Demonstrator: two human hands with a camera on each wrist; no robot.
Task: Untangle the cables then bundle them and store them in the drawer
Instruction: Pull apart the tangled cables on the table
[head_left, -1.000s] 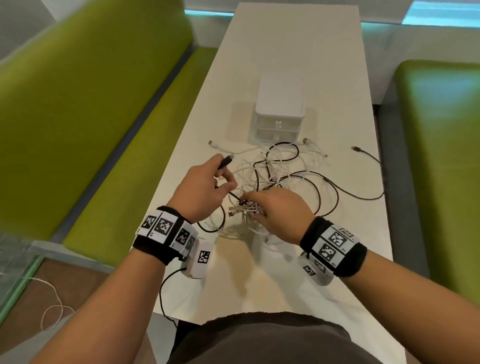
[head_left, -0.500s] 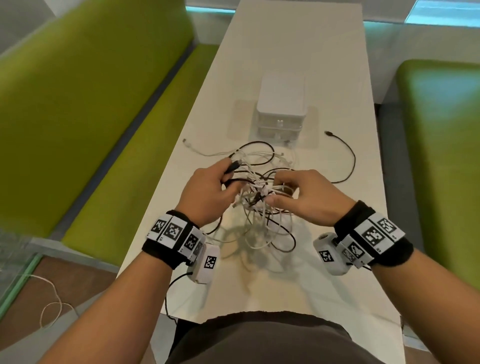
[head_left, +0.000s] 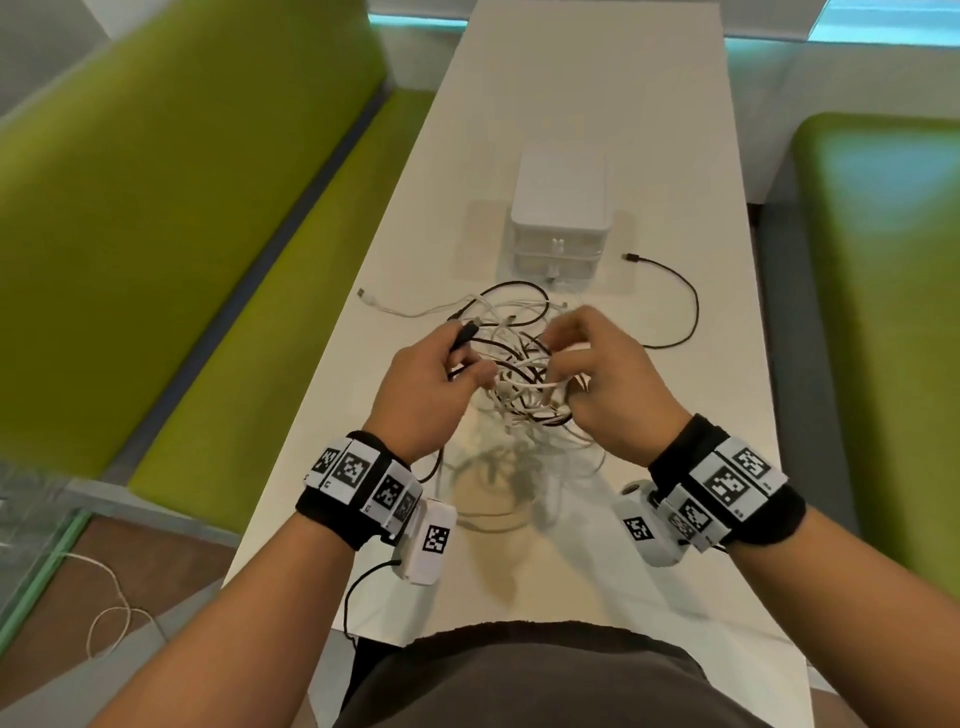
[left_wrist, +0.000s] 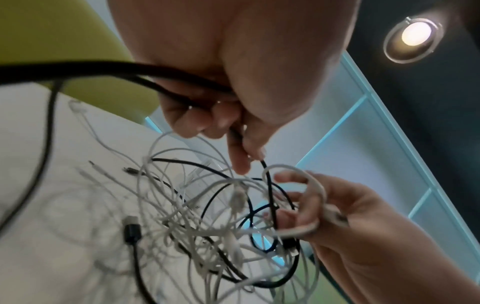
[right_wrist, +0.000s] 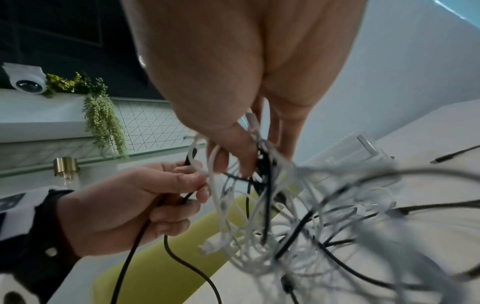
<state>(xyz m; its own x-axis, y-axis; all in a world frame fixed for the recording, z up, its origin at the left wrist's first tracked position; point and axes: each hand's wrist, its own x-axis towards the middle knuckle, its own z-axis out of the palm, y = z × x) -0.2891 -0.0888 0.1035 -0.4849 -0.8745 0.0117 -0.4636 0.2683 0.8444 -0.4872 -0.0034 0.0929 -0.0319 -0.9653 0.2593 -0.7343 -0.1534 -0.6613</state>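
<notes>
A tangle of white and black cables (head_left: 524, 387) hangs lifted above the white table (head_left: 582, 93), between both hands. My left hand (head_left: 441, 374) grips a black cable (left_wrist: 145, 72), its plug end (head_left: 464, 335) poking up past the fingers. My right hand (head_left: 587, 364) pinches white loops of the tangle (left_wrist: 306, 205) with curled fingers. In the right wrist view the tangle (right_wrist: 259, 216) dangles below the right hand's fingers (right_wrist: 233, 152), with the left hand (right_wrist: 155, 197) beside it. A small white drawer unit (head_left: 561, 213) stands shut beyond the cables.
A black cable end (head_left: 675, 296) trails on the table toward the right of the drawer unit, and a white plug end (head_left: 369, 297) lies at the left. Green benches (head_left: 171, 208) flank the table on both sides. A loose white cord (head_left: 109, 618) lies on the floor at lower left.
Both hands have lifted the tangle off the table and drawn it toward the middle. The right hand moved up and right. The trailing black cable end slid closer to the drawer unit.
</notes>
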